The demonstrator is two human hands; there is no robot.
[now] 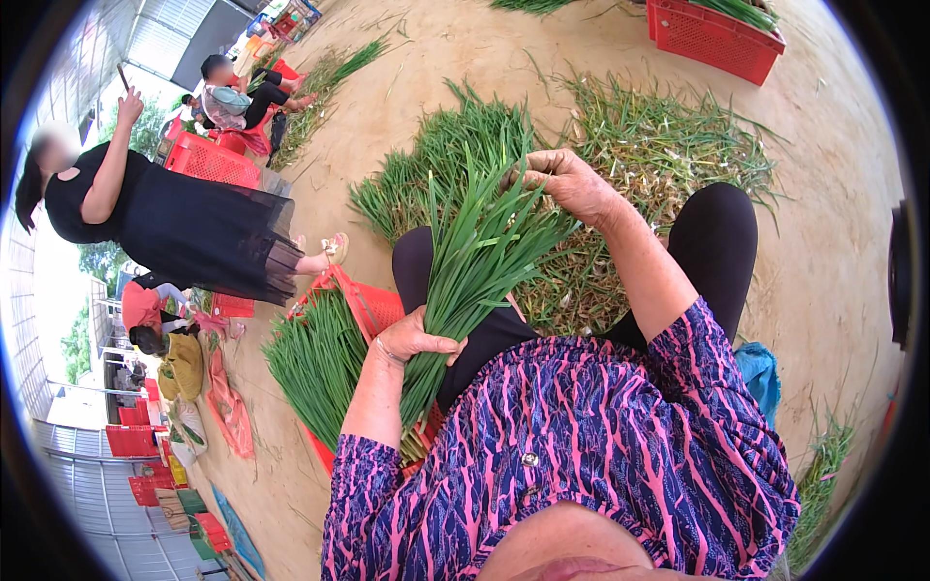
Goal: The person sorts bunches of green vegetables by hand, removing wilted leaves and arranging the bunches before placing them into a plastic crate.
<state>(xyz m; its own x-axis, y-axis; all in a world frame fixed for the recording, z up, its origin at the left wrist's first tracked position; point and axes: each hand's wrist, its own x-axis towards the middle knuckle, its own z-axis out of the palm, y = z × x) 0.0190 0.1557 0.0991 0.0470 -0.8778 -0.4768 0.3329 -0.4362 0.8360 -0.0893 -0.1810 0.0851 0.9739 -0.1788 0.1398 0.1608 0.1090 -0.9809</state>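
Observation:
A thick bunch of garlic chives [463, 276], long green leaves pointing away from me, lies across my lap. My left hand [417, 337] wraps round its lower part, thumb across the stalks. At the leaf tips is my right hand [567, 182], fingers bent and thumb pressed toward them; what they pinch among the leaves is too small to make out. Beside my left forearm, a red crate [373, 302] holds more chives [315, 363] laid in a row. Beyond my knees spreads a loose heap of green chives [450, 145].
Right of the heap lie yellowish trimmings [659, 145]. Another red crate [712, 44] stands at the far right. A person in black [184, 218] stands at the left; others sit behind, near a red basket [215, 160]. A blue bag [760, 373] is by my right side.

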